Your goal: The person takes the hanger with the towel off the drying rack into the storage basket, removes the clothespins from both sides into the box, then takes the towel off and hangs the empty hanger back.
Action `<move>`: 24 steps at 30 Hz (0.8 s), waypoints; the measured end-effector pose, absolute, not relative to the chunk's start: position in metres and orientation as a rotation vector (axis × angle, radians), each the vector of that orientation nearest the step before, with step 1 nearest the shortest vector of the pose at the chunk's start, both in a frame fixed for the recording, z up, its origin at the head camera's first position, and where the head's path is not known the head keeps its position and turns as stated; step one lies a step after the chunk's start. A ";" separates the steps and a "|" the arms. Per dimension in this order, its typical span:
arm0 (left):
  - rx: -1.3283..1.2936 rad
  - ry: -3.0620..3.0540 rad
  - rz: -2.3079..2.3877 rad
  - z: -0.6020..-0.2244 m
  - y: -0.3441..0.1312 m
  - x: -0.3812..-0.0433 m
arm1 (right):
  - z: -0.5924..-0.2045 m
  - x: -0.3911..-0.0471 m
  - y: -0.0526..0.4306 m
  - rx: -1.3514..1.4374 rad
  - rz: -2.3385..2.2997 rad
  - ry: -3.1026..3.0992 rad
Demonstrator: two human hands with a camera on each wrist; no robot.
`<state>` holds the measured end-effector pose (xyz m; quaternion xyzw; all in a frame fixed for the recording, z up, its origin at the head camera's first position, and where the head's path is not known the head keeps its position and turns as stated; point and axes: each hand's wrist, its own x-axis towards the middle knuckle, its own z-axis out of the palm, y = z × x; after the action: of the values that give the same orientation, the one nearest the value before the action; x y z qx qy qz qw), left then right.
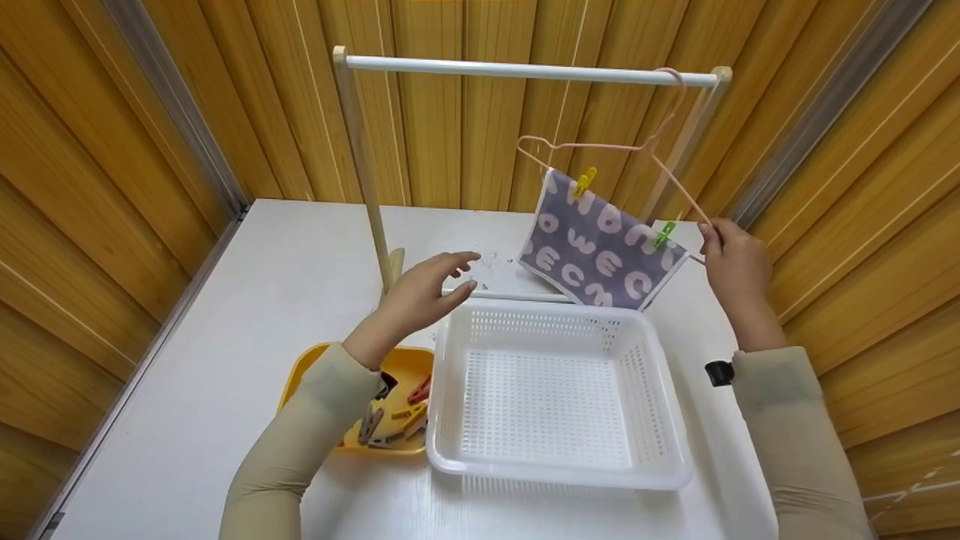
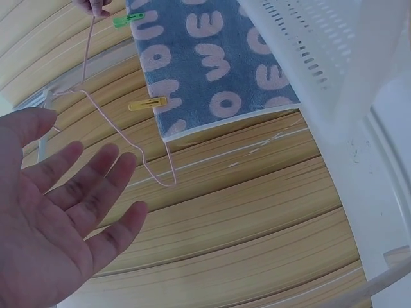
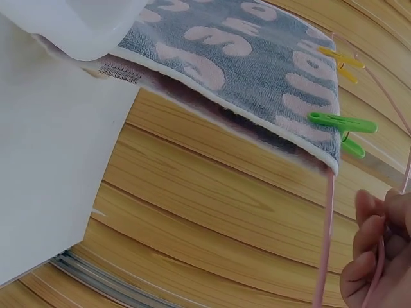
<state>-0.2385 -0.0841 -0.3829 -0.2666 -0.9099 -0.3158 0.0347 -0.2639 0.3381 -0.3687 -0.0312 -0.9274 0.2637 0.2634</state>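
Note:
A pink wire hanger (image 1: 600, 147) hangs tilted from the right end of a white rod (image 1: 525, 70). Pinned to its lower bar by a yellow peg (image 1: 584, 181) and a green peg (image 1: 664, 233) is a grey-purple cloth (image 1: 600, 255) with pink letters. My right hand (image 1: 712, 238) pinches the hanger's lower right end, just beyond the green peg (image 3: 340, 122); in the right wrist view the fingers (image 3: 379, 256) curl round the wire (image 3: 326, 231). My left hand (image 1: 450, 276) hovers with fingers spread and holds nothing, left of the cloth (image 2: 212, 58) and over the far left corner of the basket (image 1: 667, 420).
The white perforated basket holds nothing and stands at the table's middle. A yellow tray (image 1: 409, 367) of several pegs lies left of it, partly under my left forearm. The rack's wooden post (image 1: 367, 187) stands behind my left hand. Wooden walls close in the white table (image 1: 225, 337).

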 end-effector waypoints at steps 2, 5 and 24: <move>-0.810 -2.795 -0.982 -0.381 -0.086 -0.246 | -0.370 -0.264 0.337 -0.091 0.717 -2.479; -0.795 -2.795 -1.021 -0.377 -0.089 -0.257 | -0.373 -0.264 0.336 -0.109 0.715 -2.431; -0.880 -2.730 -0.970 -0.356 -0.096 -0.302 | -0.379 -0.267 0.329 -0.196 0.699 -2.357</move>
<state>-0.3022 -0.0964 -0.3557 -0.2901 -0.9002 -0.3197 0.0570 -0.2666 0.3291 -0.3794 -0.0751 -0.9017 0.2673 0.3314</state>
